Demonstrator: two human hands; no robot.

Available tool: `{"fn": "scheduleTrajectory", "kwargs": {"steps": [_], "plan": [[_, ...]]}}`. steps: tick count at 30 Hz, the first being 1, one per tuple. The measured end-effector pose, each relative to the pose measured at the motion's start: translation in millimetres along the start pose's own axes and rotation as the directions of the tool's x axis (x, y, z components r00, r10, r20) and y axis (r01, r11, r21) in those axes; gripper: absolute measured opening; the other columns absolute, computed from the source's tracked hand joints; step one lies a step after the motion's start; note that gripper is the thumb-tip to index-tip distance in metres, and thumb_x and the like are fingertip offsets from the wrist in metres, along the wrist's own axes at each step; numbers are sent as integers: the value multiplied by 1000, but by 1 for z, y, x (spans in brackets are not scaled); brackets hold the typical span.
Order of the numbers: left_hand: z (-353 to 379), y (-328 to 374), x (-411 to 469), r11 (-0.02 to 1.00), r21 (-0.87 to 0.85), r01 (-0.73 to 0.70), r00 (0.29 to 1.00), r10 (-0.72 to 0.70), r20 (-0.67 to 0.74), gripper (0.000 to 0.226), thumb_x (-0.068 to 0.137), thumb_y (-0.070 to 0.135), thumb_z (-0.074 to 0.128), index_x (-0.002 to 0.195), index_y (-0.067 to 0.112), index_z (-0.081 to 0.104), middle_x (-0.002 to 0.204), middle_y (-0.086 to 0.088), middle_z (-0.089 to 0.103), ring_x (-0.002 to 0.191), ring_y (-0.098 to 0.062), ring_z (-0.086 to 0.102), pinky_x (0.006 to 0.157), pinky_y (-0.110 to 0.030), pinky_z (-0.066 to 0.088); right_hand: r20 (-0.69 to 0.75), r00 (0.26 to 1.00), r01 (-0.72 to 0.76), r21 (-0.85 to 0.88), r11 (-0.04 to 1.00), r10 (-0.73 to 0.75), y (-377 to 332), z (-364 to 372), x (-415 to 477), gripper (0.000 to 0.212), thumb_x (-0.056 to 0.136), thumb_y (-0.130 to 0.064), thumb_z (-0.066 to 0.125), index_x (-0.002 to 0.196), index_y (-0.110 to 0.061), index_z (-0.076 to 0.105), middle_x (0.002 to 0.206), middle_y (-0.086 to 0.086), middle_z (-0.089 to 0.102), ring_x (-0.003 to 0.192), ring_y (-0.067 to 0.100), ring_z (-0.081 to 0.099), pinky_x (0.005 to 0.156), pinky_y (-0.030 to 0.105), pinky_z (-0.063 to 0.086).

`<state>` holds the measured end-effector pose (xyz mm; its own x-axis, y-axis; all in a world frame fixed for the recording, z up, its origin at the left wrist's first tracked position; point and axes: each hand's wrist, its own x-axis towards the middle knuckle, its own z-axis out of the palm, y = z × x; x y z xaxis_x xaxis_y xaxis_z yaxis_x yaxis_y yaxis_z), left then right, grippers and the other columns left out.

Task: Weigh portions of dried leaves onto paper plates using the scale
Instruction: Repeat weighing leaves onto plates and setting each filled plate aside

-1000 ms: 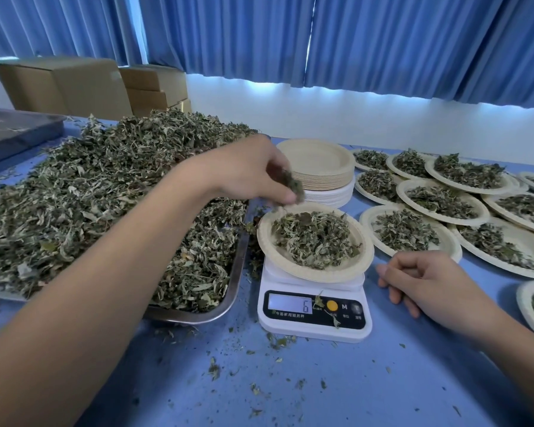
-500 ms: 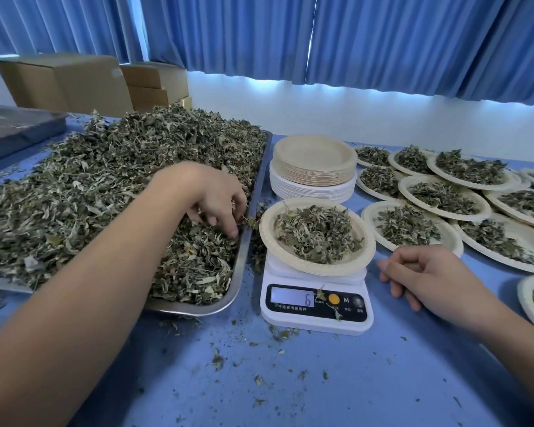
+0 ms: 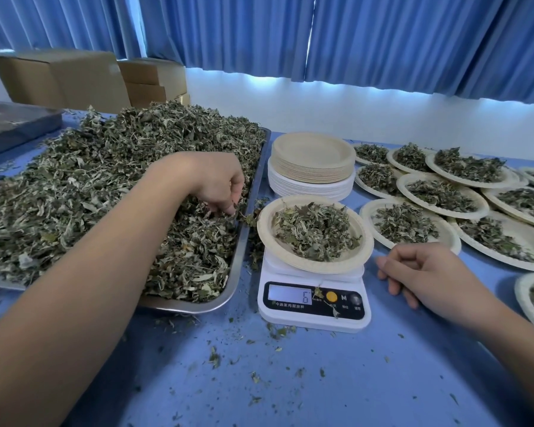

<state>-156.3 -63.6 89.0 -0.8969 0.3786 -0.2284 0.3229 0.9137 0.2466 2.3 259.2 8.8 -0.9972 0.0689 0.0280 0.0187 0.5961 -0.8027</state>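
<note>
Left grip (image 3: 218, 188) pinches leaves (image 3: 105, 186) at the tray (image 3: 198, 307) edge; add small pinches to the plate (image 3: 309, 267), watching the scale (image 3: 313, 317) showing 6; right grip (image 3: 426, 272) lies loosely curled, empty.

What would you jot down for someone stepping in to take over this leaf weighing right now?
Left hand: pinching a few dried leaves near the right rim of the tray.
Right hand: resting on the table beside the scale, holding nothing.
Plate on the scale: holds a portion; the display reads 6.
Done: filled plates lie to the right.
Left: probably top up this plate, set it aside, then take one from the stack of empty plates.
</note>
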Motion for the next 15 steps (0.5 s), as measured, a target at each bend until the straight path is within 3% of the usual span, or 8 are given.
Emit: {"fn": "scheduleTrajectory", "kwargs": {"steps": [4,7,12,15], "plan": [[-4,0,-2,990,-138,23,1000,-25,-15,7,89,1,72,91,6,68,71,-3,74,65,-21,75,50,-24,51,-3,1000,-1,-4,1000,1,-1,0,0,33,100,-23,64,72,-7,68,61,13,67,38,18,45,38,19,38],[-5,0,-3,990,-143,13,1000,-15,-14,9,90,-3,69,90,6,67,80,-9,74,69,-24,76,46,-22,48,1,1000,-7,10,1000,7,-1,1,0,32,100,-23,64,73,-6,68,61,14,66,38,19,45,38,20,37],[-6,2,-4,988,-149,-33,999,26,-43,11,91,0,69,90,10,72,61,1,71,57,-13,72,42,-19,43,2,1000,-11,16,1000,11,-2,1,0,32,99,-22,65,73,-5,68,61,15,66,39,19,45,37,21,37],[-8,4,-6,985,-155,-76,992,60,-107,12,91,3,71,89,13,76,64,5,71,66,-16,75,42,-15,42,5,1000,-7,9,1000,7,-2,1,0,32,99,-22,64,73,-5,69,61,14,66,39,18,45,38,23,38]]}}
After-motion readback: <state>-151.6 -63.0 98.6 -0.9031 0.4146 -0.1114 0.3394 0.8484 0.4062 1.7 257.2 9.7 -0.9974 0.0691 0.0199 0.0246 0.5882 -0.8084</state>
